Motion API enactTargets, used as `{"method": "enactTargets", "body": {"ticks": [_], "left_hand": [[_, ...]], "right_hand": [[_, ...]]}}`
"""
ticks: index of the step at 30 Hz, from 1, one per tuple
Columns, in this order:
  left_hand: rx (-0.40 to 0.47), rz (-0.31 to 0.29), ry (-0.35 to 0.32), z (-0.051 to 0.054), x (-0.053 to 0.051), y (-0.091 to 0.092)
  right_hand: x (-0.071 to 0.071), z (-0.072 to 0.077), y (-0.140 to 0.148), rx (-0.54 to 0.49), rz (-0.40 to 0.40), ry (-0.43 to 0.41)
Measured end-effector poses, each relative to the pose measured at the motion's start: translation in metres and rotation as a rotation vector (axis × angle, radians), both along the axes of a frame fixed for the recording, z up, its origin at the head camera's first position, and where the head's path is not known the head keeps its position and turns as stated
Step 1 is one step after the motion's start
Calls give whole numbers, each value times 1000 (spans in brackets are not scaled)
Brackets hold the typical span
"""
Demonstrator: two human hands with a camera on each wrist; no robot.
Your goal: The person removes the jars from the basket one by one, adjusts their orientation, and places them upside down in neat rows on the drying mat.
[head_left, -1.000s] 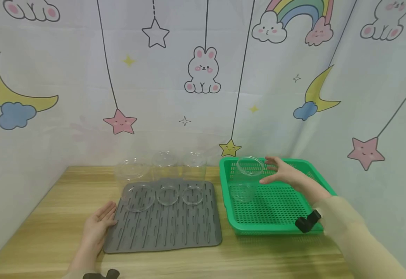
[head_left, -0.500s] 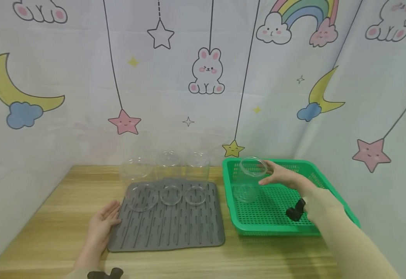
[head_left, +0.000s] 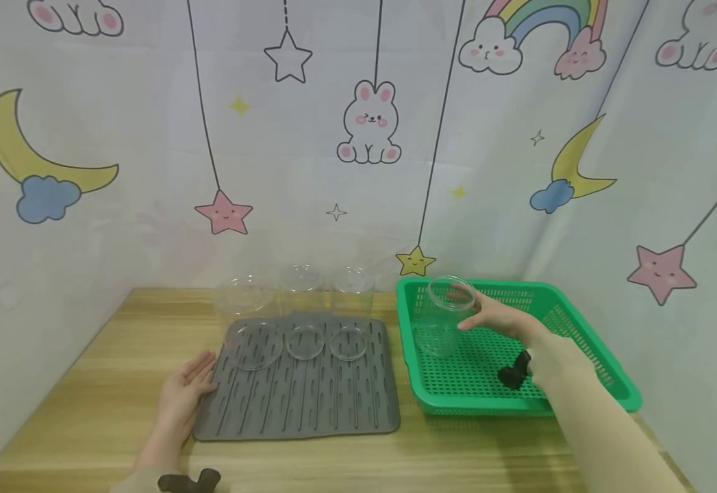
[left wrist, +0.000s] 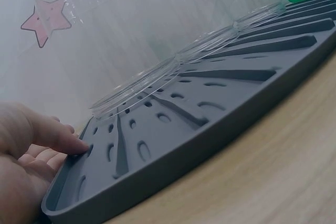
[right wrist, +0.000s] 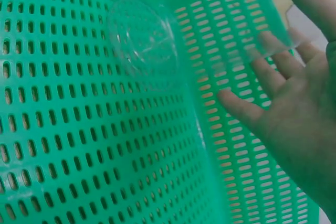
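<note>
A clear plastic cup (head_left: 443, 320) stands in the left part of a green perforated basket (head_left: 422, 407). My right hand (head_left: 498, 319) is at its right side, fingers spread behind it and thumb in front; they look relaxed, and firm contact cannot be made out. Through the right wrist view the cup's round base (right wrist: 143, 40) shows on the basket floor. My left hand (head_left: 181, 400) lies at the left edge of a grey ridged drying mat (head_left: 296, 414), its thumb touching the mat's border. Three more clear cups, one wide (head_left: 250, 322) and two narrower (head_left: 303, 308), stand along the mat's back.
The wooden table (head_left: 105, 383) carries both mat and basket, with a narrow gap between them. Behind rises a pale curtain (head_left: 272, 144) printed with rabbits, stars and moons. The basket's raised rim surrounds the right hand's area.
My right hand has moved left, bringing its fingers behind the cup in the basket. The left hand stays at the mat's edge. The view has shifted slightly.
</note>
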State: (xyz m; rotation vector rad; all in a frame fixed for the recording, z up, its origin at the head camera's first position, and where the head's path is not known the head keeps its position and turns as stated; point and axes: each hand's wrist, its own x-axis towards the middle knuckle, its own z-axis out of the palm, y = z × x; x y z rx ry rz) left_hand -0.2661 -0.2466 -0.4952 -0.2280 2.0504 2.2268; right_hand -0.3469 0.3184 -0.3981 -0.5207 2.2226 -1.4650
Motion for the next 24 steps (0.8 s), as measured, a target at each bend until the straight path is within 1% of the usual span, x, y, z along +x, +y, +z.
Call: {"method": "enactTargets", "body": {"ticks": [4, 12, 17, 21, 24], "left_hand": [[-10, 2, -5, -1, 0, 0], [-7, 4, -1, 0, 0, -1], [-3, 10, -13, 2, -1, -2], [4, 16, -17, 2, -4, -1], [4, 20, -25, 2, -5, 0]], "right_hand": [[-1, -3, -2, -16, 23, 6], [-1, -6, -7, -19, 38, -8], [2, -2, -8, -13, 37, 4], [5, 4, -4, -14, 15, 12], [6, 6, 0, -15, -16, 23]]}}
